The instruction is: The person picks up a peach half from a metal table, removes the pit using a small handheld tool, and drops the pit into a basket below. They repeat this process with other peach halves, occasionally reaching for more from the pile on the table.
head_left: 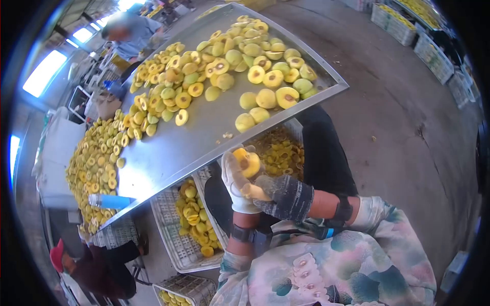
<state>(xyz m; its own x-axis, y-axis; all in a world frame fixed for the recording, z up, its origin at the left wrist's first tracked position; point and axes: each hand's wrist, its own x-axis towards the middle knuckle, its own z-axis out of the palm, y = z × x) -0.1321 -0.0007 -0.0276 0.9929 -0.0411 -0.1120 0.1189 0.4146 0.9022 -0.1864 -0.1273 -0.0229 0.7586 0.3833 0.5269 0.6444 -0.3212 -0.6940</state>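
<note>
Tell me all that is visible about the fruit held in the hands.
The fruit is yellow with an orange tint, round, and looks like a peach. The left hand, in a white glove, wraps it from below and the side. The right hand, in a dark speckled glove, holds something yellow against its lower part; what that is cannot be told. The fruit sits just below the edge of the metal tray.

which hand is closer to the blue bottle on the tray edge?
Left. The left hand, in a white glove, holds a yellow fruit right of the blue bottle; the right hand, dark-gloved, sits farther right.
</note>
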